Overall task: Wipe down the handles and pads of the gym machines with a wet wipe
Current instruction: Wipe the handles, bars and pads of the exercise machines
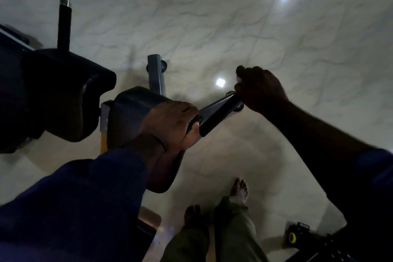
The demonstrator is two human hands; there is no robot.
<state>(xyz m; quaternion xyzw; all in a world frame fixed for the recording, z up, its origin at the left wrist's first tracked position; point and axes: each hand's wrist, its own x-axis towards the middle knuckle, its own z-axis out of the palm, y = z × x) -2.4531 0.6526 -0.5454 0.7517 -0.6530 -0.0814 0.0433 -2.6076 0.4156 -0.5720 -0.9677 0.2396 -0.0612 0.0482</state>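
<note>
Black handle (219,114) at centre frame, slanting toward two o'clock. Right hand (260,89) clenched over its far end, a pale scrap (probably the wet wipe (239,80)) between the fingers. Left hand (172,124) curled around the near end, beside the dark pad (131,104). Marble floor (234,17) below.

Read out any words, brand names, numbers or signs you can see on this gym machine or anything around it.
None: no text can be read in this dim view.
The pads, the black handle held by both hands, and the grey frame show no visible lettering.
The dark object with a yellow wheel on the floor is too dark and blurred to tell.
</note>
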